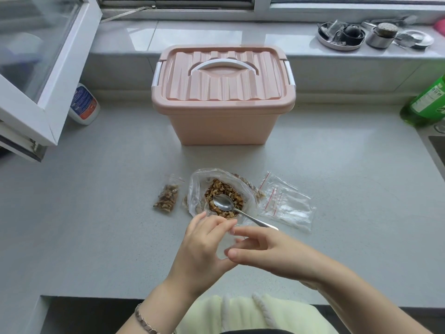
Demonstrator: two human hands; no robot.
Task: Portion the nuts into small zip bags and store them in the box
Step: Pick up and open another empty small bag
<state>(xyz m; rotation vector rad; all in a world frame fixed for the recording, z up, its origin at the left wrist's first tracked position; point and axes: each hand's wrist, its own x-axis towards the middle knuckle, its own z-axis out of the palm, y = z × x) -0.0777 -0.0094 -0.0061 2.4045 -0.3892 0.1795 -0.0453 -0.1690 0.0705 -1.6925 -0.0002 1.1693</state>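
- Left hand (204,244) and right hand (267,249) meet at 6 o'clock of the big bag (196,189), low over the table (108,213).
- Each grip seems to pinch an edge of one empty bag (225,248). The clear film shows only faintly between the fingers, so I cannot tell whether its mouth is open.
- The nuts (224,189) lie loose in the open big bag, with a spoon (222,203) resting bowl-up on them and its handle pointing to 4 o'clock.
- A full bag (167,195) lies at 9 o'clock of the big bag, and spare bags (286,203) lie at 3 o'clock.
- The box (221,126) stands at 12 o'clock with its lid (224,75) on, so storing is not yet begun.
- Handling, as I judge it:
  - The empty bag is very light, limp and slick. Take it at the two lips just under the zip strip, so the mouth can be held wide.
  - The nuts look like brittle broken pieces that would spill easily, so small spoonfuls suit them.
  - The spoon is stiff, and its free handle end is the place to take hold.
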